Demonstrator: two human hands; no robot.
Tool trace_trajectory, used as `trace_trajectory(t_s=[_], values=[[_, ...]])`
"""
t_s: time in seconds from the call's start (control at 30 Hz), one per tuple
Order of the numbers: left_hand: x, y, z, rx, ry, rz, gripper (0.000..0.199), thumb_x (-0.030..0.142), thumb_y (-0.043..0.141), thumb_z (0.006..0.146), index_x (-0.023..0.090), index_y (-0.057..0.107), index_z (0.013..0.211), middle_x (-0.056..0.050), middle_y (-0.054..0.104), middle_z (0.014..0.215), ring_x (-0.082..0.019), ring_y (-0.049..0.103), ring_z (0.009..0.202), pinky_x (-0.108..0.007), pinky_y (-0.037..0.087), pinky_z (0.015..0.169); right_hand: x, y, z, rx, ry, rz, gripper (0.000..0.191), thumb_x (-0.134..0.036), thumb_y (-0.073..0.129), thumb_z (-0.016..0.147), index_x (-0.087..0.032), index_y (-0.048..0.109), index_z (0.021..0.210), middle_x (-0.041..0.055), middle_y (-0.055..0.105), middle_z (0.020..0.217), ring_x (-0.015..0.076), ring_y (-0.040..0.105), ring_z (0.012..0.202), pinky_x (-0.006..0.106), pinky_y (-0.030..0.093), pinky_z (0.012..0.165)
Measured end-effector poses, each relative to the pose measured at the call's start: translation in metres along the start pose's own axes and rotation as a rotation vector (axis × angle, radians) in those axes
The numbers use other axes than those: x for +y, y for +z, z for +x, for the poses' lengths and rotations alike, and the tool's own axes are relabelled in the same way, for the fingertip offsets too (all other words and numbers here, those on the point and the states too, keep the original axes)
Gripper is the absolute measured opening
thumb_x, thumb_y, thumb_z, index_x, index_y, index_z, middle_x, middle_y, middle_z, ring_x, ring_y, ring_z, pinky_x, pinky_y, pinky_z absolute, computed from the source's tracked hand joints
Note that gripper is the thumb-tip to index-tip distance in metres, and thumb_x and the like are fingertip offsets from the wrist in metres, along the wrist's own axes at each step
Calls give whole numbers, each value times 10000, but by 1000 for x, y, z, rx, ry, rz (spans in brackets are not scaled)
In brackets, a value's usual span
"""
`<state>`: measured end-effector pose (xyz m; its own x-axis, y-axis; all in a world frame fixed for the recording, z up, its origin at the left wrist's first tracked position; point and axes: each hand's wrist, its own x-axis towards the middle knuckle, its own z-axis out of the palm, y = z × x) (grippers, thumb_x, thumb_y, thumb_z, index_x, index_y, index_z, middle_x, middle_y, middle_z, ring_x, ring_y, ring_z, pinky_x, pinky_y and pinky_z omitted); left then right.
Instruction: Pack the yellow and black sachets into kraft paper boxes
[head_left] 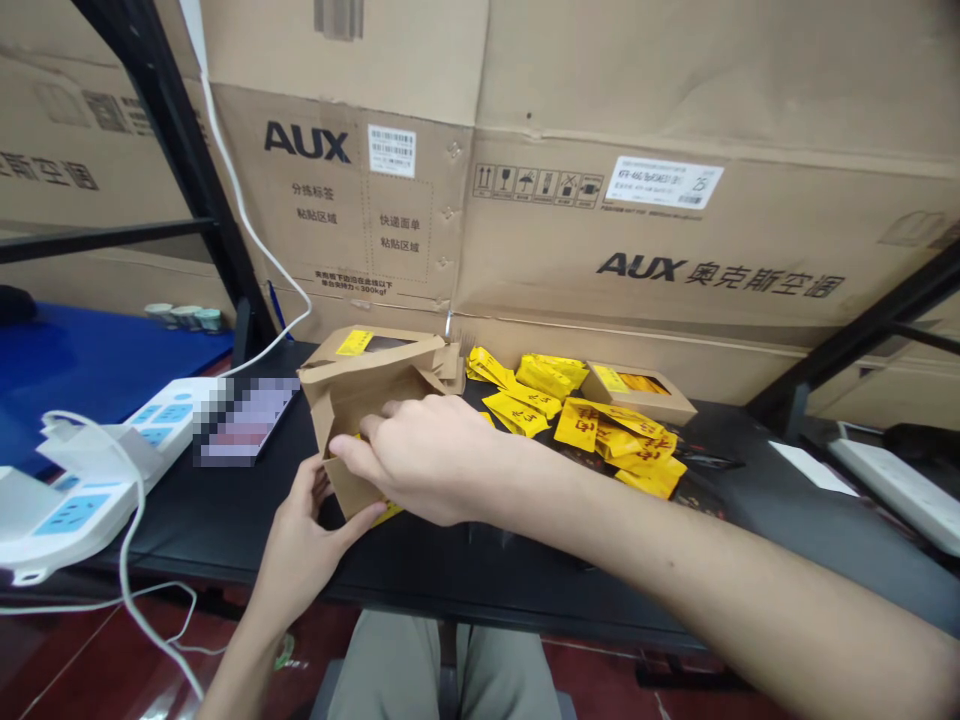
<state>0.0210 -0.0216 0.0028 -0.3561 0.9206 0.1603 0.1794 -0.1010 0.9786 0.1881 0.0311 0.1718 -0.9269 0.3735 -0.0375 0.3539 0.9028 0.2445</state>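
An open brown cardboard box (356, 490) stands tilted in front of me, its flaps raised. My left hand (311, 520) grips its lower front corner, thumb along the near side and fingers behind the left edge. Reaching in from the right, my right hand (416, 455) has its curled fingers inside the box opening; what they pinch is mostly hidden. A bit of yellow shows beside those fingers. To the right lie several yellow packets (517, 410) with dark print and more yellow packets (622, 445) with red print.
Behind the open box rests another brown box (390, 343) with a yellow label. A windowed brown box (652, 400) sits at the back right. Left are a phone (251, 420) and a white power strip (112, 480) with cables. Large AUX cartons (540, 230) wall off the black table's back.
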Motion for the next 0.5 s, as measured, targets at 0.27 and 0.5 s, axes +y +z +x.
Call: trace_trajectory(t_s=[0.27,0.5], values=[[-1,-1,0,-5,17,23,690,458,916,659,246,602,1235,-97,737,1300,-333,715,1236,-484,592,1058,-1,8,-6,81,19,1,291,-260,550,1007,-227,624,1286,71,719,1056,263,711,856,312,459,581],[-4,-1,1,4,-20,25,685,467,915,665,246,588,1225,-97,752,1257,-335,732,1201,-470,628,989,3,32,-14,481,157,46,430,-373,342,1110,-196,720,1006,43,725,850,176,660,765,296,395,641]])
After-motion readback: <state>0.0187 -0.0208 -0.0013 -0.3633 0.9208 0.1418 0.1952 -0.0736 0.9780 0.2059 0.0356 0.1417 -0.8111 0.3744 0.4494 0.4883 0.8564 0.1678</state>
